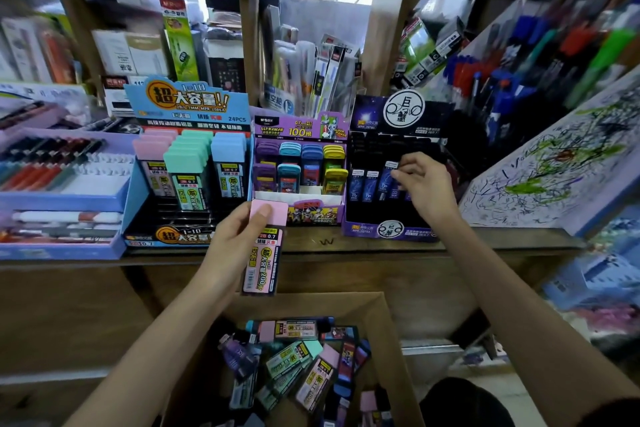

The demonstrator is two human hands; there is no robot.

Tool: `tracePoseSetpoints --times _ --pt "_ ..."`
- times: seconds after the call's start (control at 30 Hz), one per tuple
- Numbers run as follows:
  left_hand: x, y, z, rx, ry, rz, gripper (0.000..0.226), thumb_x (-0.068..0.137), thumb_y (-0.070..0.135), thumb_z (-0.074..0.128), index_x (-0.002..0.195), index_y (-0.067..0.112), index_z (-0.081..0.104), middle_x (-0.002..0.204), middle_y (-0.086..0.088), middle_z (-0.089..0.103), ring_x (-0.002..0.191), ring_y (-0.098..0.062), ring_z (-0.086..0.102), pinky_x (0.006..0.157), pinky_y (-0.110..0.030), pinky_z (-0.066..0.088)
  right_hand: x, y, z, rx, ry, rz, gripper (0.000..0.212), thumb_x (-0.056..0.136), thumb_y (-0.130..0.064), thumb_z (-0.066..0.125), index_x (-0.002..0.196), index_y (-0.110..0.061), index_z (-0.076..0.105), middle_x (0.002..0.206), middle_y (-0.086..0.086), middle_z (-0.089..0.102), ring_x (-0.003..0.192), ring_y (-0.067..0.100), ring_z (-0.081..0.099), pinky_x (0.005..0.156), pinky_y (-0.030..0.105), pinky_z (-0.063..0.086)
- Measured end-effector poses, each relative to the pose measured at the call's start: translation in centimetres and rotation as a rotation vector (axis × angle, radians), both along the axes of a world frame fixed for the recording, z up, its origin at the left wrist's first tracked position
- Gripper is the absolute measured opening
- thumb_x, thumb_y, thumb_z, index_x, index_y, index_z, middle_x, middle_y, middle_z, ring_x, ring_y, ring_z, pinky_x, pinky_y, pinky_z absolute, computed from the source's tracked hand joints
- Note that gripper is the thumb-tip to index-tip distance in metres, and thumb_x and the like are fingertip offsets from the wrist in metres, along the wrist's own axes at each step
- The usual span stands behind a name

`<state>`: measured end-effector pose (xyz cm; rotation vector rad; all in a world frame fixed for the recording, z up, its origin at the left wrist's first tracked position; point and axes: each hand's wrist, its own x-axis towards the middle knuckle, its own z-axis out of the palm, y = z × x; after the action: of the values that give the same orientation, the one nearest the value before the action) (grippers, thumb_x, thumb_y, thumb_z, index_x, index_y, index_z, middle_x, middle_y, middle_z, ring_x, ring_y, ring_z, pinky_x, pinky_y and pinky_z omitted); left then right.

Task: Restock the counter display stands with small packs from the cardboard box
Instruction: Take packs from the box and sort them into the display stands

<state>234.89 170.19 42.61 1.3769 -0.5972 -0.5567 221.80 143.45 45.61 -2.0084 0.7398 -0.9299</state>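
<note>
In the head view, the cardboard box [393,340] sits open at 6 o'clock, below the front edge of the wooden tabletop [485,240]. Loose packs [294,360] with pink, mint and blue caps lie jumbled inside it.

The left hand [235,243] is just below the frame's centre, above the box. Its fingers [265,211] are curled round a pink-capped pack [264,253], with the thumb on the cap. The pack stands upright in front of the tabletop edge, its cap level with the base of the stands.

Three display stands stand side by side on the tabletop. The blue stand [136,198] at 9 o'clock holds rows of pink, mint and blue-capped packs. The purple stand [299,210] at the centre holds small purple, teal, blue and yellow cases. The black stand [389,229] at 2 o'clock holds dark blue packs in its front row.

The right hand [429,189] reaches over the black stand. Its thumb and forefinger [407,168] pinch the top of a dark blue pack [386,182] that stands upright beside its neighbours.

A tray of pens [62,184] lies at 9 o'clock at the far left. A scribbled-on board [554,170] leans at 3 o'clock.
</note>
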Motion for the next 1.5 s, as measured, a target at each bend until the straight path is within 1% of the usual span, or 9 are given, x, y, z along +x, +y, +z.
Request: tracePoseSetpoints --times 0.23,0.43,0.53,0.73,0.83,1.0,1.07,1.23,1.5 --pt "0.1 -0.2 0.0 -0.001 -0.001 -0.001 0.026 0.082 0.044 0.053 0.098 0.028 0.067 0.081 0.003 0.072 0.072 -0.01 0.067 0.061 -0.024 0.052 -0.4 -0.5 -0.2 0.024 -0.001 0.025 0.014 0.086 -0.009 0.065 0.09 -0.02 0.059 0.081 -0.003 0.063 0.072 0.01 0.062 0.071 0.024 0.05" --pt "-0.1 -0.8 -0.1 -0.002 -0.009 0.0 0.019 0.088 0.038 0.051 0.098 0.03 0.066 0.084 0.003 0.072 0.077 -0.013 0.068 0.066 -0.026 0.054 -1.0 -0.3 0.1 0.006 0.01 0.075 0.027 0.085 -0.007 0.065 0.08 -0.032 0.056 0.08 -0.004 0.063 0.072 0.006 0.062 0.068 0.018 0.049" --pt "-0.2 -0.9 -0.2 0.0 -0.005 0.007 0.017 0.092 0.033 0.05 0.096 0.029 0.066 0.078 0.006 0.071 0.072 -0.009 0.067 0.061 -0.024 0.052 -1.3 -0.2 -0.4 0.006 0.039 0.064 0.022 0.086 -0.007 0.064 0.084 -0.027 0.057 0.083 -0.005 0.063 0.077 0.008 0.062 0.069 0.018 0.049" --pt "-0.2 -1.0 -0.2 0.0 -0.013 0.009 0.018 0.092 0.033 0.05 0.099 0.028 0.065 0.079 0.006 0.071 0.072 -0.008 0.067 0.062 -0.024 0.051 -0.7 0.4 -1.4 0.044 0.076 -0.018 0.011 0.089 -0.007 0.06 0.099 -0.012 0.059 0.093 0.005 0.064 0.086 0.016 0.063 0.077 0.029 0.056" --pt "-0.4 -1.2 -0.2 0.0 -0.018 0.008 0.019 0.093 0.033 0.049 0.102 0.027 0.065 0.082 0.005 0.071 0.075 -0.01 0.066 0.066 -0.027 0.051 0.0 0.7 -1.0 -0.059 0.185 -0.065 0.015 0.089 -0.01 0.061 0.104 -0.007 0.062 0.09 0.004 0.063 0.086 0.018 0.062 0.081 0.033 0.053" --pt "-0.3 -0.6 0.3 -0.014 -0.055 0.006 0.022 0.092 0.035 0.049 0.104 0.025 0.064 0.085 0.004 0.072 0.079 -0.011 0.068 0.068 -0.025 0.051 -0.5 2.2 0.0 -0.298 0.42 -0.206 0.017 0.092 -0.02 0.059 0.1 -0.006 0.061 0.086 0.008 0.066 0.08 0.024 0.064 0.07 0.034 0.053" --pt "0.3 0.3 1.0 -0.025 -0.094 0.02 0.028 0.088 0.039 0.05 0.106 0.022 0.064 0.09 0.0 0.072 0.084 -0.013 0.069 0.069 -0.025 0.052 -0.8 3.7 0.2 -0.471 0.371 -0.267 0.018 0.094 -0.021 0.054 0.105 -0.008 0.06 0.093 0.007 0.065 0.081 0.024 0.062 0.067 0.039 0.053" --pt "3.6 3.7 2.4 -0.058 -0.169 0.117 0.028 0.088 0.037 0.05 0.107 0.019 0.06 0.095 -0.004 0.07 0.088 -0.017 0.068 0.075 -0.033 0.054 2.5 10.0 0.7 -0.492 0.119 0.066 0.015 0.094 -0.018 0.053 0.103 -0.012 0.062 0.097 0.0 0.062 0.081 0.011 0.058 0.069 0.03 0.051" --pt "10.7 10.4 4.3 -0.09 -0.299 0.303 0.003 0.092 0.027 0.053 0.092 0.029 0.056 0.072 0.008 0.07 0.064 -0.009 0.061 0.052 -0.021 0.049 11.1 17.9 -3.2 -0.708 0.246 0.536 0.035 0.096 -0.028 0.049 0.126 -0.01 0.055 0.127 0.004 0.056 0.12 0.02 0.047 0.101 0.029 0.035"
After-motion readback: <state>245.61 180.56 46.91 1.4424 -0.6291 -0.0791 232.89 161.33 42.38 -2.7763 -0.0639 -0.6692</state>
